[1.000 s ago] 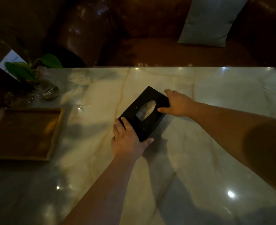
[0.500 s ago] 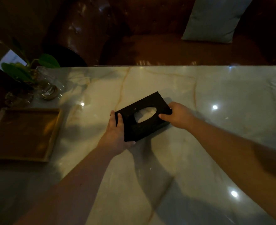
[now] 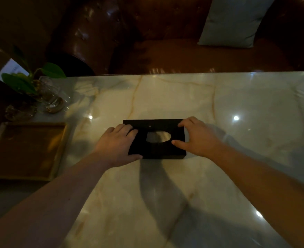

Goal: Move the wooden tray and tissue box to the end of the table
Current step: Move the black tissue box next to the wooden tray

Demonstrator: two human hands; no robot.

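Observation:
A black tissue box [image 3: 158,126] with an oval opening and pale tissue showing lies flat in the middle of the marble table [image 3: 165,185], its long side running left to right. My left hand [image 3: 117,144] grips its left end, fingers over the top. My right hand [image 3: 199,136] grips its right end, thumb on the near edge. The wooden tray [image 3: 27,151], square and shallow with nothing in it, sits at the table's left end, apart from both hands.
A glass vase with a green leafy plant [image 3: 40,86] and another glass piece [image 3: 20,111] stand behind the tray at the far left. A brown leather sofa [image 3: 165,42] with a pale cushion [image 3: 235,20] runs beyond the table's far edge.
Both hands have turned the tissue box from a diagonal lie to square with the table's edge and drawn it a little toward me. The tray has not moved.

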